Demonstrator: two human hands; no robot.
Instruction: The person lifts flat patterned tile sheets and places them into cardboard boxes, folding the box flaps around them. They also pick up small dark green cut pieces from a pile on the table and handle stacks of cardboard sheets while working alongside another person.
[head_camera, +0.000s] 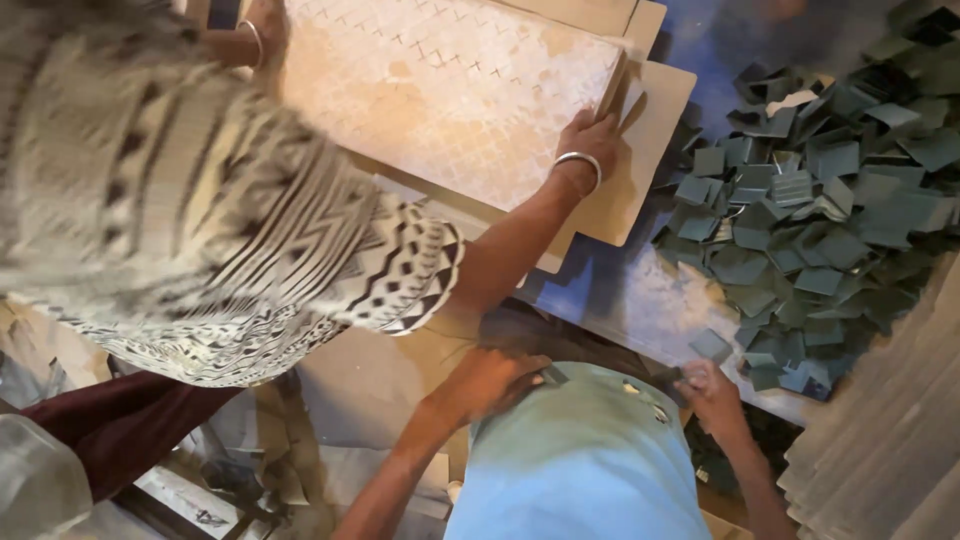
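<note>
Both of the wearer's hands sit low in the view at the chest of a light blue shirt (585, 470). Left hand (492, 382) is curled, fingers pinching a small dark tile piece (553, 376) against the shirt. Right hand (712, 395) is likewise closed around a second dark piece (672, 381), mostly hidden by the fingers. Largest in view, a pale gridded board (450, 90) lies on tan boards (640, 160) above; a co-worker in a patterned sleeve (300, 250) presses a bangled hand (590, 140) on its right edge. To the right, a heap of green square tiles (820, 200) spreads over the blue work surface (620, 290).
</note>
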